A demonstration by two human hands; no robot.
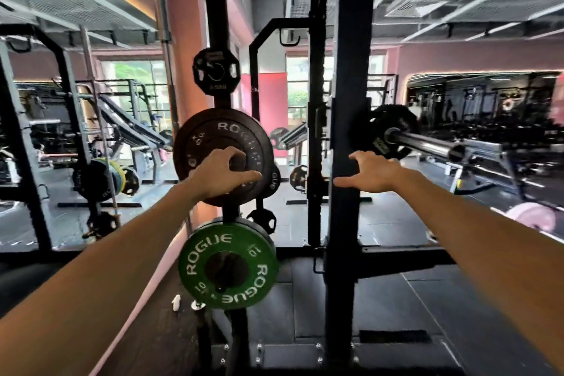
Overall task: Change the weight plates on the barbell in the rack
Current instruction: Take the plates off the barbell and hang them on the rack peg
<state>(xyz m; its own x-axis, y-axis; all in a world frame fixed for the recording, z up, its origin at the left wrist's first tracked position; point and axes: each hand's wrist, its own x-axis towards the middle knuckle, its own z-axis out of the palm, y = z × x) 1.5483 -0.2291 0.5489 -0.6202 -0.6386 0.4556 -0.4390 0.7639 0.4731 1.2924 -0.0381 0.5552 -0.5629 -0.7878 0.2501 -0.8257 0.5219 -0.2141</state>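
Observation:
A black Rogue bumper plate [210, 137] hangs on a storage peg of the rack's left upright. My left hand [224, 172] is on its face, fingers curled at the centre hub and thumb stretched across the lower right. My right hand [370, 172] rests open against the black front upright [351, 101], thumb pointing left. The barbell [427, 142] sits in the rack at the right, its bare sleeve pointing toward me, with a small black plate [381, 128] loaded against the collar.
A green 10 Rogue plate [227, 265] hangs on the peg below, and a small black grip plate [216, 70] above. A pink plate [532, 217] lies on the floor at right. Other racks and benches fill the background on dark rubber flooring.

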